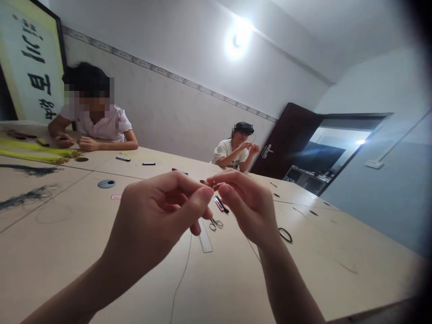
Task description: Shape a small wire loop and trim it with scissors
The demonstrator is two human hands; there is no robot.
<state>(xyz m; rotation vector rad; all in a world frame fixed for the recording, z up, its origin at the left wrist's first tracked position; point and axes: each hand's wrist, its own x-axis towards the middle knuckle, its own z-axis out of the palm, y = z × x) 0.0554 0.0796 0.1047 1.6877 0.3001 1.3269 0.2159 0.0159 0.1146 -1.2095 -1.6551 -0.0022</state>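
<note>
A matt surface is shown by the thin brownish thread [184,272], smoothness by the pale beige tabletop [232,288], shiny metal by the small silver looped scissors [214,221].

Your left hand [158,209] pinches a tiny thing [213,185] right by the fingertips of your right hand [218,185], and a thin string [182,275] trails below. Scissors [217,223] and a ruler [206,242] lie on the big table [320,243], where two people [104,126] sit across from you.

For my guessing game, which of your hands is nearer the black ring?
Right. In the picture, the right hand is just up and left of the black ring; the left hand is farther left.
</note>
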